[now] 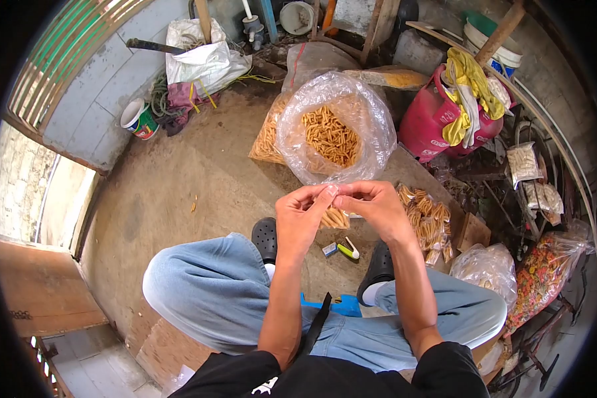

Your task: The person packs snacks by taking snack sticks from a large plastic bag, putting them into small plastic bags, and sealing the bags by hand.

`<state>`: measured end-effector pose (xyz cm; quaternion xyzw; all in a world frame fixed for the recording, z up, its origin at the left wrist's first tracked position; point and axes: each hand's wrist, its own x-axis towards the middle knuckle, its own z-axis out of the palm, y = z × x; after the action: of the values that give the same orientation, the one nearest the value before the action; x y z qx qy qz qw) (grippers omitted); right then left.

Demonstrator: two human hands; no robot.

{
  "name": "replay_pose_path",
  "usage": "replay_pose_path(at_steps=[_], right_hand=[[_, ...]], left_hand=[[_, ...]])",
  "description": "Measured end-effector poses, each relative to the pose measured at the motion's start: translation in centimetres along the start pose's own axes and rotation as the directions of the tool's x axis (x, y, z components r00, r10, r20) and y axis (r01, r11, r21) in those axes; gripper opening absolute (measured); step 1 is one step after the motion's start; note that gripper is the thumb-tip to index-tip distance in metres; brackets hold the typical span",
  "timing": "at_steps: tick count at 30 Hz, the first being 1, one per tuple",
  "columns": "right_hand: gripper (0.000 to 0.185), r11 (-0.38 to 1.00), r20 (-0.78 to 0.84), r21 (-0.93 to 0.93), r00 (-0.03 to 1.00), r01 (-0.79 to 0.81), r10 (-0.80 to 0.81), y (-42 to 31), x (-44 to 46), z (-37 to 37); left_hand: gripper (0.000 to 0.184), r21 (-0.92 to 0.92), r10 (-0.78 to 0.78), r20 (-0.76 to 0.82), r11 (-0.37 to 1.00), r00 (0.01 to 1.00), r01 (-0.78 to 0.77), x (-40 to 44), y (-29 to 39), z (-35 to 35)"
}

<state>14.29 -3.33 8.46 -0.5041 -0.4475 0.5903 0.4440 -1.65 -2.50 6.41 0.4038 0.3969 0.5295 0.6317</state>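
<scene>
My left hand (303, 212) and my right hand (375, 207) meet in front of me, fingertips pinched together at the top of a small clear snack bag (335, 219). Tan stick-shaped snacks show through the bag, which hangs below my fingers. Just beyond my hands stands a large open plastic sack (292, 149) holding a heap of the same brown snack sticks (331, 136). On the floor below lie a green stapler (348, 250) and a small blue box (330, 249). Right of my right hand is a pile of filled snack bags (426, 219).
Red gas cylinders (421, 123) with yellow gloves (467, 79) draped on top stand at the back right. A clear sack of colourful snacks (547, 268) leans at the right. A white sack (202, 63) and a paint bucket (139, 119) are at the back left.
</scene>
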Motion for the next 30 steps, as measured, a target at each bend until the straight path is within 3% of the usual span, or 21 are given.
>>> replay_pose_path(at_steps=[2, 6, 8, 9, 11, 12, 14, 15, 17, 18, 20, 23, 26, 30], right_hand=[[0.020, 0.999, -0.044, 0.007, 0.998, -0.050, 0.050, 0.0, 0.0, 0.2], [0.019, 1.000, -0.068, 0.023, 0.998, -0.004, 0.006, 0.6, 0.2, 0.4], [0.018, 0.978, -0.089, -0.058, 0.974, 0.202, -0.207, 1.6, 0.5, 0.7], [0.018, 0.978, -0.088, -0.057, 0.974, 0.203, -0.207, 1.3, 0.4, 1.1], [0.018, 0.878, -0.101, -0.322, 0.909, 0.355, -0.404, 0.4, 0.0, 2.0], [0.018, 0.878, -0.099, -0.323, 0.910, 0.355, -0.404, 0.5, 0.1, 2.1], [0.023, 0.709, -0.037, -0.493, 0.802, 0.505, -0.597, 0.8, 0.3, 2.2], [0.023, 0.709, -0.035, -0.493, 0.802, 0.505, -0.596, 0.8, 0.4, 2.0], [0.032, 0.439, 0.178, -0.600, 0.647, 0.669, -0.742, 0.7, 0.7, 1.5], [0.032, 0.440, 0.180, -0.599, 0.648, 0.669, -0.740, 0.5, 0.5, 1.4], [0.041, 0.212, 0.353, -0.732, 0.627, 0.648, -0.695, -0.1, 0.2, 1.5], [0.046, 0.110, 0.400, -0.787, 0.637, 0.607, -0.659, 0.3, 0.0, 2.4], [0.047, 0.095, 0.392, -0.838, 0.713, 0.538, -0.582, 0.0, -0.5, 3.0], [0.046, 0.024, 0.386, -0.866, 0.698, 0.499, -0.603, -0.3, -0.9, 3.7]], left_hand=[[0.015, 0.042, 0.021, -0.013, 0.999, 1.000, -0.020, 0.0, 0.0, 0.1], [0.013, 0.046, 0.075, -0.074, 0.996, 0.994, -0.071, 0.1, -0.5, 0.2], [0.013, 0.048, 0.094, -0.091, 0.995, 0.991, -0.089, 0.1, -0.5, 0.4], [0.013, 0.058, 0.119, -0.132, 0.992, 0.984, -0.112, 0.1, -0.3, 0.6], [0.013, 0.070, 0.143, -0.179, 0.989, 0.973, -0.132, -0.1, -0.1, 0.6], [0.013, 0.038, 0.127, -0.188, 0.992, 0.974, -0.122, -0.1, 0.0, 0.5], [0.014, 0.004, 0.110, -0.198, 0.994, 0.974, -0.111, -0.1, 0.0, 0.3], [0.014, -0.020, 0.099, -0.202, 0.994, 0.974, -0.105, 0.0, 0.0, 0.2], [0.015, -0.046, 0.088, -0.208, 0.994, 0.974, -0.100, 0.0, 0.1, 0.0], [0.015, -0.086, 0.050, -0.208, 0.994, 0.977, -0.069, 0.1, 0.1, -0.1], [0.015, -0.127, 0.013, -0.208, 0.991, 0.978, -0.040, 0.2, 0.2, -0.5], [0.015, -0.189, -0.045, -0.214, 0.982, 0.976, 0.004, 0.4, 0.0, -1.2], [0.015, -0.166, -0.035, -0.221, 0.986, 0.975, -0.003, 0.5, 0.1, -1.4], [0.016, -0.109, 0.048, -0.254, 0.991, 0.966, -0.078, 0.7, -0.2, -1.5]])
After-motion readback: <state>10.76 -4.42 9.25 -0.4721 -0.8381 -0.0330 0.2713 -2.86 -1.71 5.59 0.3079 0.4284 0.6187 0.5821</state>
